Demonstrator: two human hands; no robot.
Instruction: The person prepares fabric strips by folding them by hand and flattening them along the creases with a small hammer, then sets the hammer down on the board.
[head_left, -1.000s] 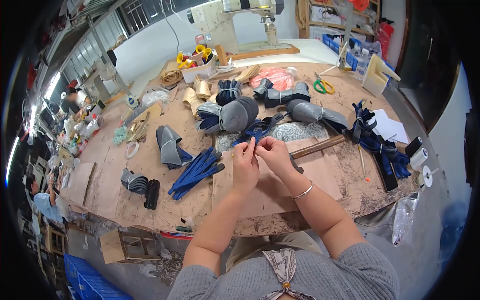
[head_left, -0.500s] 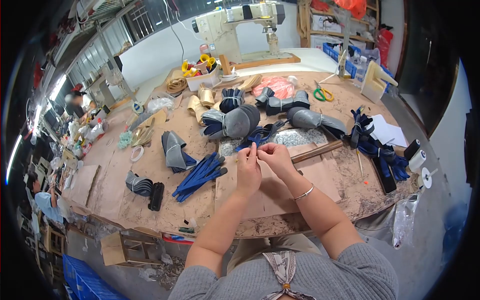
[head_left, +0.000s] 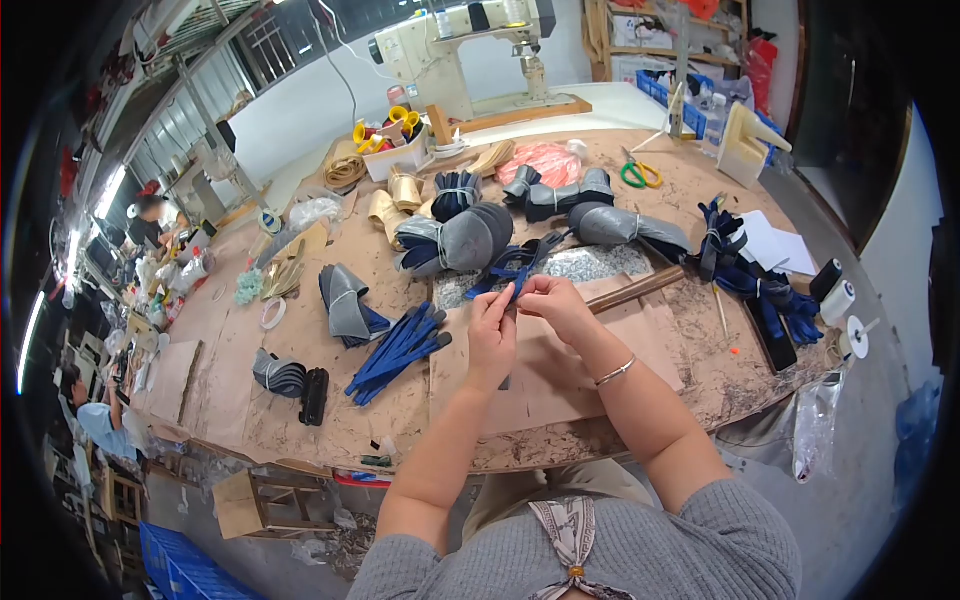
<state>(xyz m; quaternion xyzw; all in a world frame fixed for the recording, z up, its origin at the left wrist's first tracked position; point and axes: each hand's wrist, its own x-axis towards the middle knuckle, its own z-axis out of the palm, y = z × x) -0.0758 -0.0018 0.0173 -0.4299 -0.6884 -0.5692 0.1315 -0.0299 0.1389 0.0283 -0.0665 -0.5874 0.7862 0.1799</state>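
Note:
My left hand [head_left: 492,328] and my right hand [head_left: 556,303] meet over the middle of the table, fingers pinched close together. Between them runs a narrow dark blue strap [head_left: 518,284], and both hands grip it; much of it is hidden behind the fingers. A small dark end shows below my left hand. Just beyond lies a pile of blue straps [head_left: 507,262]. Left of my hands is a fanned bundle of blue strips [head_left: 400,350]. Grey rolled pieces [head_left: 470,238] tied in bundles sit behind, close to a speckled slab [head_left: 598,263].
A wooden stick [head_left: 640,288] lies right of my hands. Green-and-yellow scissors [head_left: 640,174], a white tub [head_left: 400,158] and a sewing machine [head_left: 455,65] are farther back. A phone [head_left: 770,345] and thread spools [head_left: 838,300] stand at right; a black case [head_left: 313,397] is at left.
A blue strap now shows between my fingers, where only a pinch with something tiny was visible before. My hands stay nearly in place; the view has shifted slightly.

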